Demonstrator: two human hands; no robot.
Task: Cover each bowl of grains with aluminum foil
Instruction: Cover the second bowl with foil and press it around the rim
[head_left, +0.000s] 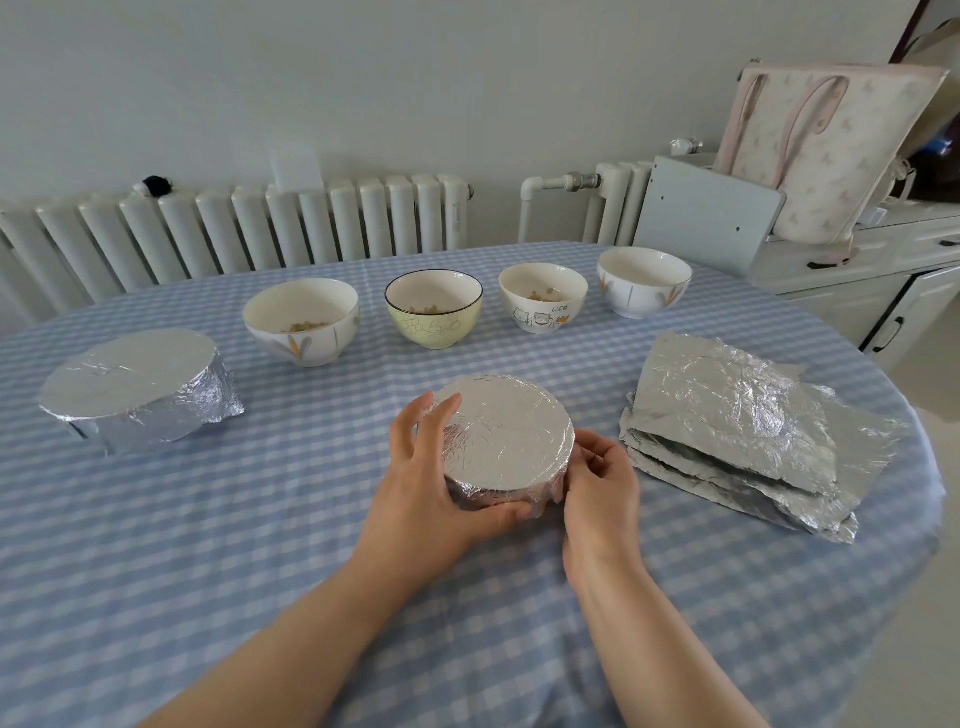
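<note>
Both the left hand (431, 483) and right hand (602, 488) curl around the round foil-wrapped bowl (509, 441), pressing the crinkled silver foil tight under its rim to seal it.

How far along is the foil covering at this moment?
Done: one foil-wrapped bowl sits at the table's left. In hand: the left hand and right hand hold the second wrapped bowl by its sides. Left: four open bowls along the back, with a stack of foil sheets ready at right.
</note>
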